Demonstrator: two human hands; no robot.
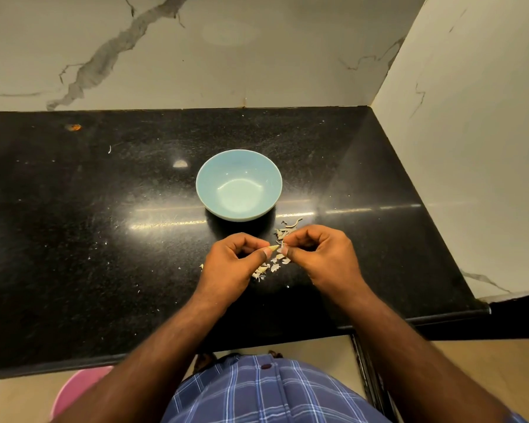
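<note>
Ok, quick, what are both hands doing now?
Left hand: pinches the clove.
Right hand: pinches the clove's tip, peeling it seems.

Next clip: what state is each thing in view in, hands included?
garlic clove: off the counter, pinched between both hands, pointed tip showing.
left hand: fingers curled, pinches the clove.
right hand: fingers curled, pinches at the clove's tip.
bowl: upright on the counter, empty.
peel scraps: loose, scattered on the counter beneath the hands.
</note>
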